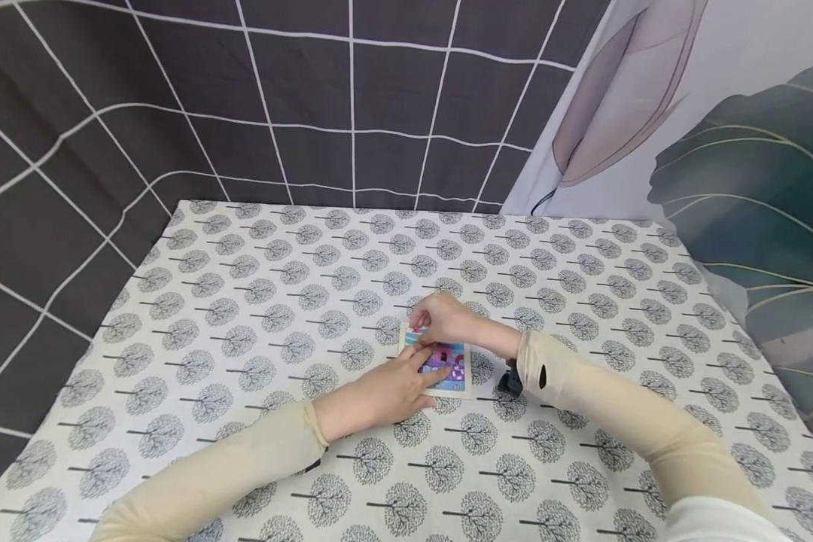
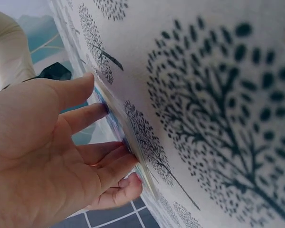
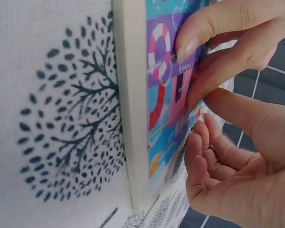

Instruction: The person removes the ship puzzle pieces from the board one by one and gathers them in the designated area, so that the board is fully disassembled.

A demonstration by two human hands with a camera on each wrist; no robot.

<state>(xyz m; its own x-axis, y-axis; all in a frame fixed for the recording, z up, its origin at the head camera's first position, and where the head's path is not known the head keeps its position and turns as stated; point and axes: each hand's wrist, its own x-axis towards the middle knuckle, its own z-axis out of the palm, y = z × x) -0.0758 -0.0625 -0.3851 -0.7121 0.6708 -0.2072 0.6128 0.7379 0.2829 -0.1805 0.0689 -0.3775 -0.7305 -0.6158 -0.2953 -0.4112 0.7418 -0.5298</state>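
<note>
A small jigsaw puzzle (image 3: 167, 102) with a bright purple, pink and blue picture lies in a pale frame (image 3: 134, 114) on the cloth. My left hand (image 1: 391, 388) rests on it from the near left, fingers spread over the picture and fingertips touching its surface. At the far left corner, my right hand (image 1: 445, 320) bends over the board with thumb and fingers curled together. A small coloured puzzle piece (image 3: 198, 112) shows between its thumb and fingertips in the right wrist view, mostly hidden by them. Piece seams show on the picture.
A white cloth (image 1: 298, 301) with a grey tree print covers the table. Behind and to the left hangs a dark curtain (image 1: 298, 83) with white grid lines; a leaf-patterned curtain (image 1: 752, 188) hangs at the right. A black wrist camera (image 1: 511, 379) sits under the right wrist.
</note>
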